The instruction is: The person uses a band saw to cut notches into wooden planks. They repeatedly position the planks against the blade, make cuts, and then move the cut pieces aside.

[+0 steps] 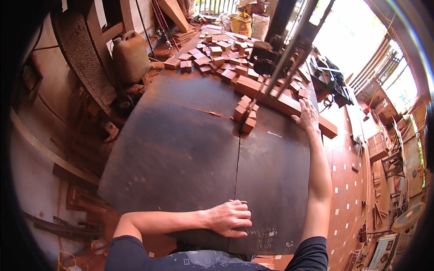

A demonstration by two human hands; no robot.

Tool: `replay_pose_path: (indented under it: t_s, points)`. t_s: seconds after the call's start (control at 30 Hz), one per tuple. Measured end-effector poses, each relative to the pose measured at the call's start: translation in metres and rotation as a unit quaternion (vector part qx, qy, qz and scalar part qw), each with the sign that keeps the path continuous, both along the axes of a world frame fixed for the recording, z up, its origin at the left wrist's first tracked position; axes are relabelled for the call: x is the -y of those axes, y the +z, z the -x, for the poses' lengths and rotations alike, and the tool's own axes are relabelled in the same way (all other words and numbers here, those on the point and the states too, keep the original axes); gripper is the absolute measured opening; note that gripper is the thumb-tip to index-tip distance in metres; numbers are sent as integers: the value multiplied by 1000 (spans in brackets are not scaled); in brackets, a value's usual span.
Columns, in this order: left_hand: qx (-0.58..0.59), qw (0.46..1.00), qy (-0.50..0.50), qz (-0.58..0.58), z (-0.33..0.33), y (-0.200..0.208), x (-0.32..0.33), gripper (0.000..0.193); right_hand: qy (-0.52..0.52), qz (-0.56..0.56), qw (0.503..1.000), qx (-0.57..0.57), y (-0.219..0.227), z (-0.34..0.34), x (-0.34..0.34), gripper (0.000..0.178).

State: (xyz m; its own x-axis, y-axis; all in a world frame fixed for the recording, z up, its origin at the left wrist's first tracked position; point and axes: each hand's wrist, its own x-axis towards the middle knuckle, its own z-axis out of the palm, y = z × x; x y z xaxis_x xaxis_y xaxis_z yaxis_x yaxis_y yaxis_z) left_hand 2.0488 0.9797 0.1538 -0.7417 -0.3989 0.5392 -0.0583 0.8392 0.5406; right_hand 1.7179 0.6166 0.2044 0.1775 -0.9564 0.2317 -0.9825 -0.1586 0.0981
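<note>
My left hand (pixel 229 218) rests palm down on the dark saw table (pixel 181 158) near its front edge. Its fingers are loosely bent and hold nothing I can see. My right arm reaches forward, and my right hand (pixel 308 115) lies against the long reddish wooden beam (pixel 289 103), fingers stretched and thumb apart. This beam crosses the table's right half at a slant. A narrow upright saw blade (pixel 251 106) comes down left of my right hand. Small cut wood blocks (pixel 247 126) cluster around its lower end.
Many wood blocks (pixel 203 61) lie heaped on the table's far end. Dark machine parts (pixel 266 58) hang above the beam. A dusty plastic jerrycan (pixel 130 56) stands at the left, sacks (pixel 241 25) at the back. Tiled floor (pixel 341 180) borders the table's right side.
</note>
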Motion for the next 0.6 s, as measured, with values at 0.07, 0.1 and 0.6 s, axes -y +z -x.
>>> replay_pose_path:
  t_s: [0.07,0.1,0.6]
  points:
    - [-5,1000,2,-11,3,1,-3,30,-21,-31,999,-15,-7,-6,25,96]
    - [-3,1000,3,-16,3,1,-2,31,-35,-48,998,-23,-9,-5,33,97]
    - [34,999,8,-24,1,0,-2,35,-14,38,995,92,30,94,-136,65]
